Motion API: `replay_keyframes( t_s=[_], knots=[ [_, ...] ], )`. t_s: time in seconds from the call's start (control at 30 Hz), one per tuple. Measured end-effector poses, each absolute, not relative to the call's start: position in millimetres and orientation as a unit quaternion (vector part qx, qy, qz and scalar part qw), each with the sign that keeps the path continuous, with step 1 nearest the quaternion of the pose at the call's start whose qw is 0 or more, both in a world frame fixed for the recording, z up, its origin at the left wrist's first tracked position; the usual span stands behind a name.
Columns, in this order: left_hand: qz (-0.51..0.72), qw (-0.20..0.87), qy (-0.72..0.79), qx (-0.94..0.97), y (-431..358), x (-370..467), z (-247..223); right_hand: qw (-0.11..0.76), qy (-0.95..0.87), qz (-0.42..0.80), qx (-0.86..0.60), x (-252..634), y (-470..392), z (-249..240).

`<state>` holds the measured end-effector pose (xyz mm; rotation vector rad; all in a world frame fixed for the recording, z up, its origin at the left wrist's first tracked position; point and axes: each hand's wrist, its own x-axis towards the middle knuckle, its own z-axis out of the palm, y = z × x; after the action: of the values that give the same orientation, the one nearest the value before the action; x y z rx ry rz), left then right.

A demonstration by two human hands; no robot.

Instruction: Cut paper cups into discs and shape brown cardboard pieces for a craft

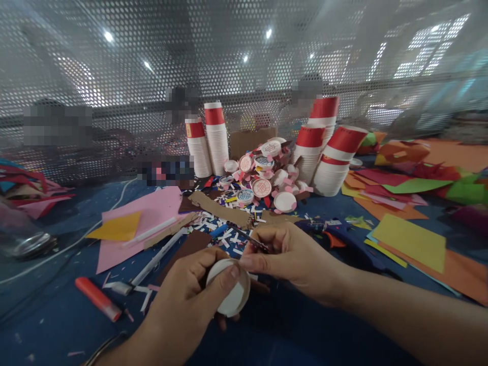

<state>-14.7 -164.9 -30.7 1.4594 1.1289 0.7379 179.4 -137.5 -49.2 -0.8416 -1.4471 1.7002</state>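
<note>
My left hand point(194, 295) is closed around a white paper cup bottom point(230, 295), a shallow round piece with a raised rim, its thumb pressed on the flat face. Close against its upper right edge, my right hand point(284, 254) pinches a thin dark pointed tool point(253, 241); its exact kind is not clear. Beyond both hands lies a heap of similar cup bottoms point(261, 188), several with red or blue grid drawings and pink paper tabs. White paper scraps point(229, 241) litter the cloth between.
Stacks of red-and-white paper cups point(331, 173) rise behind. A blue glue gun point(318, 229) with an orange trigger lies right of my hands. Coloured paper sheets point(412, 241) spread right, pink paper point(152, 208) left. A red tube point(98, 299) lies front left. Perforated metal mesh point(229, 61) stands behind.
</note>
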Motion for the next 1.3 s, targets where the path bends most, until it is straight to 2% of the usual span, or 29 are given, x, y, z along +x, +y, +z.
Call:
replay_keyframes(
  t_s=[0.63, 1.13, 1.3],
  knots=[
    [0.289, 0.55, 0.459, 0.635, -165, -20, -33, 0.362, -0.578, 0.668, -0.299, 182, -137, -51],
    [0.286, 0.637, 0.44, 0.564, -167, -21, -32, 0.35, -0.558, 0.693, -0.292, 182, -142, -40],
    [0.282, 0.637, 0.435, 0.57, -168, -22, -32, 0.348, -0.558, 0.696, -0.288, 182, -142, -42]
  ],
)
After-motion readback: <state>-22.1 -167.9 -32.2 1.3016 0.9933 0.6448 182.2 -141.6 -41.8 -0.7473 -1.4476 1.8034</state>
